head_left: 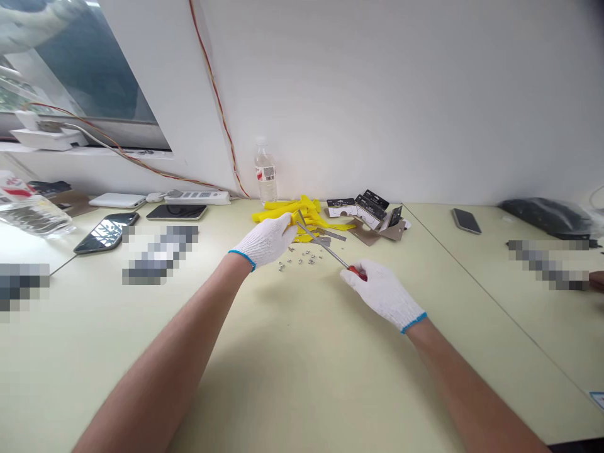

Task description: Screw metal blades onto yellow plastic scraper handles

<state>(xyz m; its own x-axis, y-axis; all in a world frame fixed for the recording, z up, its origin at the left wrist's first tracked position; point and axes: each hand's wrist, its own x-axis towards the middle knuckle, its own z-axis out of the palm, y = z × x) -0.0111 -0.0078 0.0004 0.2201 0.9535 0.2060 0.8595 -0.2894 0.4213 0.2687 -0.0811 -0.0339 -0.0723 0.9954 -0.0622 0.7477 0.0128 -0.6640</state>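
Note:
My left hand [267, 241], in a white knit glove with a blue cuff, grips the end of a yellow plastic piece [285, 218] at the front of a heap of yellow plastic pieces [304, 214]. My right hand [383, 294], gloved the same way, is closed around a red-handled screwdriver [328, 246]. Its steel shaft slants up to the left, and its tip reaches the yellow piece beside my left hand's fingers. Several small metal screws [297, 258] lie scattered on the table below the shaft. Grey metal strips [331, 234] rest at the heap's edge.
Black-and-white card packages [363, 211] and brown cardboard [372, 231] lie right of the heap. A plastic water bottle [265, 173] stands against the wall. Several phones lie on the pale table [302, 377], with a white power strip [198, 197] at the back left.

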